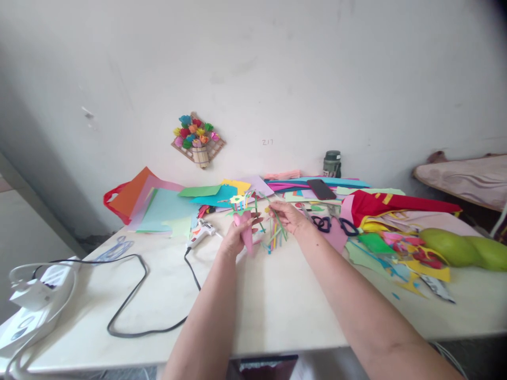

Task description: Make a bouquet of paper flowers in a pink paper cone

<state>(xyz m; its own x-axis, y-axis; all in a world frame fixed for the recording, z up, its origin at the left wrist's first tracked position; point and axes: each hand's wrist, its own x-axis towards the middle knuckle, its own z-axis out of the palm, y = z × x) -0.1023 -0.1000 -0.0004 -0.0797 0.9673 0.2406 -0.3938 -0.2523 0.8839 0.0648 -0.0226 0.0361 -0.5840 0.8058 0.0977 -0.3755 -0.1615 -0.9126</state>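
My left hand [234,237] is closed around a pink folded-paper cone [246,237] that points down. Out of its top stick small paper flowers [237,199], one of them white and yellow, with green paper pieces at the rim. To the right, the fingers of my right hand [288,216] pinch a thin green paper strip [280,221]; a bit of yellow shows at the fingertips. Several coloured paper strips [274,240] lie on the table between and below my hands. A white glue gun [201,233] rests left of my left hand.
A black cord [114,316] loops to a power strip [27,322] at left. Coloured paper sheets [170,203] line the wall side. At right are dark-handled scissors [332,225], a phone [320,189], a green bottle [331,163], a red cloth [380,206], paper scraps [396,264] and green fruit-like things [463,248].
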